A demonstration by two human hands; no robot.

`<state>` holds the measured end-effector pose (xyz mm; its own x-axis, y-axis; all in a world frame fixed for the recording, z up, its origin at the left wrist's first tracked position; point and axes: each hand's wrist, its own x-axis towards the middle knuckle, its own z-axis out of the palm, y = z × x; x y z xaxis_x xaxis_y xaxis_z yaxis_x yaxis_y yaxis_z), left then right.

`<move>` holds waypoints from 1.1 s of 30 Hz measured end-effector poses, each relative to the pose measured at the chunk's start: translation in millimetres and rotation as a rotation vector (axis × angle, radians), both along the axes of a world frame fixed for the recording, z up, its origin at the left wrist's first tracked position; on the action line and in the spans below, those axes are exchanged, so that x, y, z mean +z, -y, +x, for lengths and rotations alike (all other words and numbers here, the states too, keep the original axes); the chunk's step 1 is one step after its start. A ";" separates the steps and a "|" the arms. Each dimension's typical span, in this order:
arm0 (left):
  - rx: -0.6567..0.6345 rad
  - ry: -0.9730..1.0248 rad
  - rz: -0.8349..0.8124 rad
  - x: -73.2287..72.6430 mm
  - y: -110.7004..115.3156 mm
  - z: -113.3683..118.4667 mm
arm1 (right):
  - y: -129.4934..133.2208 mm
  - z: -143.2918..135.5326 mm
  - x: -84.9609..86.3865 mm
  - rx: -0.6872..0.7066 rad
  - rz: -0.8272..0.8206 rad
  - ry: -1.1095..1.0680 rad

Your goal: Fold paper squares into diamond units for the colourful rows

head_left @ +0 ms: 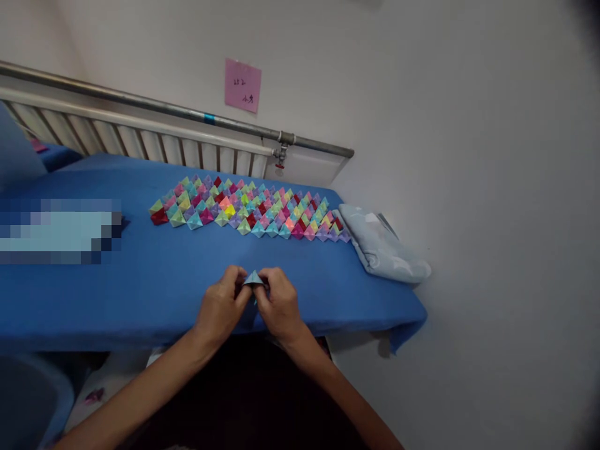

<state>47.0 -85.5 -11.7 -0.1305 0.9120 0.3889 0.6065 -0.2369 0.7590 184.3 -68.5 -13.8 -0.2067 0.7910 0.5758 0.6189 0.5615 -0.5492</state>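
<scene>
A small light-blue folded paper piece (254, 278) is pinched between both hands above the near part of the blue-covered table. My left hand (222, 304) grips its left side, and my right hand (280, 302) holds the right side, with the fingers of each closed on it. The paper's peak points up between the fingertips; its lower part is mostly hidden by the thumbs. Beyond the hands, several rows of colourful folded paper pieces (244, 209) lie close together on the blue cloth (164, 281).
A folded pale-blue fabric bundle (384, 247) sits at the table's right end. Along the wall run a white radiator (173, 149) and a metal pipe (154, 103). A pink note (242, 85) hangs above. A blurred light-blue item (60, 231) lies at the left.
</scene>
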 end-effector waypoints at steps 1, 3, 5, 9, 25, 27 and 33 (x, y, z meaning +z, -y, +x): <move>0.002 -0.013 0.038 -0.1 1.0 0.5 | -0.1 -0.1 0.0 -0.004 0.011 -0.002; 0.016 -0.042 0.114 -0.3 3.2 1.1 | -0.5 -0.5 -0.1 -0.009 0.020 -0.008; 0.027 -0.062 0.180 -0.6 5.3 1.0 | -0.9 -0.9 -0.5 -0.003 0.021 -0.012; 0.031 -0.037 0.230 -1.8 8.1 0.5 | 0.0 -1.6 -1.3 -0.006 0.029 -0.050; -0.121 0.261 0.078 6.2 11.8 -2.6 | 4.6 -0.6 -0.4 0.238 0.128 -0.325; -0.173 0.318 0.020 9.4 13.7 -5.8 | 4.8 0.1 -0.5 0.243 0.115 -0.347; -0.320 0.626 -0.307 17.7 16.5 -22.6 | 5.2 2.0 -0.4 0.256 0.090 -0.371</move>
